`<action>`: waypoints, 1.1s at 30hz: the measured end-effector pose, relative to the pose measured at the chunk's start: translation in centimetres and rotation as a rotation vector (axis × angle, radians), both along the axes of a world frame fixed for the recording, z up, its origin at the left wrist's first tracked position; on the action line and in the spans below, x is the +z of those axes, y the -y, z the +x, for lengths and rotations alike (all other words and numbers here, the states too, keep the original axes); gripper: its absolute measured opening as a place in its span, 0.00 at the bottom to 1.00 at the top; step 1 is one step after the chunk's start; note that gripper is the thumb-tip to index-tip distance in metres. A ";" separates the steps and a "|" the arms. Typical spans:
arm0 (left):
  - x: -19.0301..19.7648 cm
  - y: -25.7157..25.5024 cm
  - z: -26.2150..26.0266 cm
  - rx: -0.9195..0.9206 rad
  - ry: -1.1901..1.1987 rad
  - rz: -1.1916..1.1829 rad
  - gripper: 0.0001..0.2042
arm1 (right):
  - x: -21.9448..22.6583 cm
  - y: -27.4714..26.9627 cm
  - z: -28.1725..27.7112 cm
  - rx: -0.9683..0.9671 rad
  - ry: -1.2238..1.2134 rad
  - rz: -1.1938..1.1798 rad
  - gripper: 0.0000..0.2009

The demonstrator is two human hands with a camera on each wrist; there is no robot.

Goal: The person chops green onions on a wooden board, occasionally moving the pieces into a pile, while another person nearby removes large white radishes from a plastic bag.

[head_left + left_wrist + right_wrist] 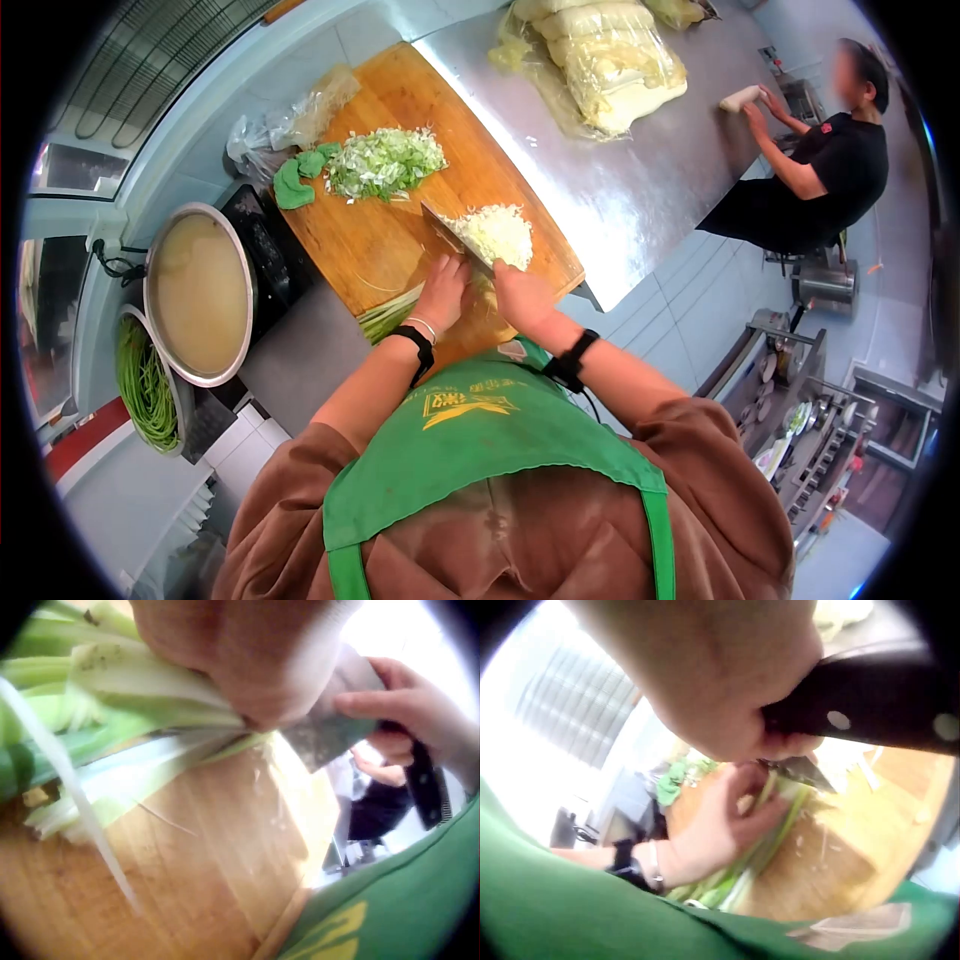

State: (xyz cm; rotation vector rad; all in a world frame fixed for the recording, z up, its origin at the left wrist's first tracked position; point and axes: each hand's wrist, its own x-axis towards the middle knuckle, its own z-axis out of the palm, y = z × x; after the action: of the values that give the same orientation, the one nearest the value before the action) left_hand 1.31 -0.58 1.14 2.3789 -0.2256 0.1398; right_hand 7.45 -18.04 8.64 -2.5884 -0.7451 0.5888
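Observation:
On the wooden board (375,245) lies a bundle of green-and-white stalks (388,316), also large in the left wrist view (127,697). My left hand (441,293) holds the stalks down, fingers curled over them beside the blade. My right hand (523,298) grips a cleaver (455,238); its black handle (870,697) shows in the right wrist view. A pile of finely chopped white pieces (498,235) lies against the blade's far side. Farther back sit chopped green-and-white pieces (385,163).
Green leaves (294,186) and a plastic bag (290,122) lie at the board's left edge. Left stand a pot of cloudy liquid (200,295) and a basin of long green stalks (150,380). Wrapped dough (610,70) rests on the steel table (690,130); another person (835,165) stands right.

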 end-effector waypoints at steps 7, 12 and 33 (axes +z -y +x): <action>0.8 -0.4 -0.5 -0.038 0.004 -0.011 0.15 | -1.6 0.1 1.2 -0.036 0.018 0.152 0.06; 2.1 0.1 -0.8 -0.005 -0.108 -0.004 0.16 | 0.3 1.4 0.8 -0.062 0.065 0.190 0.07; -0.2 0.1 -0.8 0.001 0.011 0.081 0.14 | -1.9 -0.4 -0.1 -0.021 0.034 0.072 0.08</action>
State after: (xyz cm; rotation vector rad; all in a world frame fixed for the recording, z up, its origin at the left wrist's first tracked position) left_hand 0.50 -0.71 0.98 2.4591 -0.2392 0.1469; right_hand 7.34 -17.61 6.75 -2.5430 -0.7358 0.5036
